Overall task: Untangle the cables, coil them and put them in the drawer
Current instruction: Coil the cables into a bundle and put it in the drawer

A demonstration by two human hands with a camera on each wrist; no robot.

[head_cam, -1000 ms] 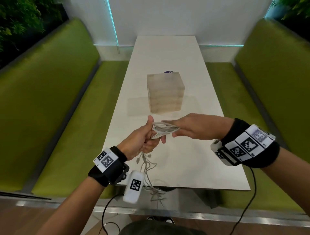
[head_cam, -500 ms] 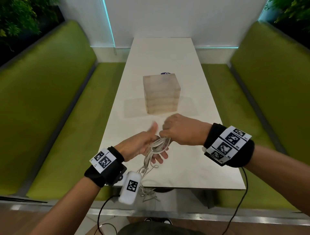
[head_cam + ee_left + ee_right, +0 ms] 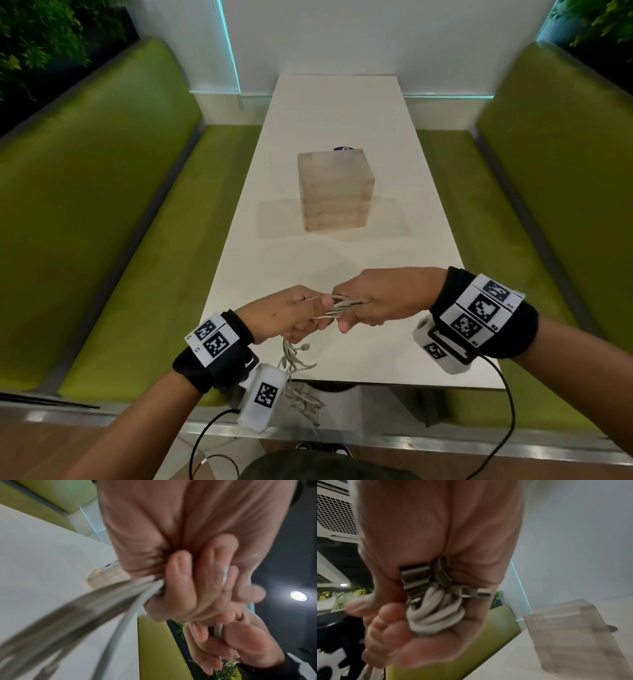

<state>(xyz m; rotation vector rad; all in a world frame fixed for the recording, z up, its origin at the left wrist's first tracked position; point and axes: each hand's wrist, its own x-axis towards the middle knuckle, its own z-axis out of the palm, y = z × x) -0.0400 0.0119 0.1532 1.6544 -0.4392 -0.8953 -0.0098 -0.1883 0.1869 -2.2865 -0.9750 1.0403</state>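
Observation:
A bundle of white cables (image 3: 337, 306) is stretched between my two hands above the near end of the white table (image 3: 342, 113). My left hand (image 3: 291, 317) grips one end of the bundle, and loose cable tails (image 3: 294, 363) hang from it past the table edge. My right hand (image 3: 370, 305) grips the other end; in the right wrist view coiled loops (image 3: 435, 614) and a USB plug (image 3: 477, 592) sit in its palm. In the left wrist view the cables (image 3: 96, 601) run taut out of my curled fingers (image 3: 181, 577). A translucent drawer box (image 3: 335, 192) stands mid-table, closed.
Green upholstered benches (image 3: 102, 219) flank the table on both sides (image 3: 548, 192). A small dark object (image 3: 343, 148) peeks from behind the drawer box. A white wall closes the far end. Sensor cables hang from both wrist bands below the table edge.
Both hands have turned and drawn slightly apart, so the looped bundle is now pulled flat and taut between them. The view has dropped a little.

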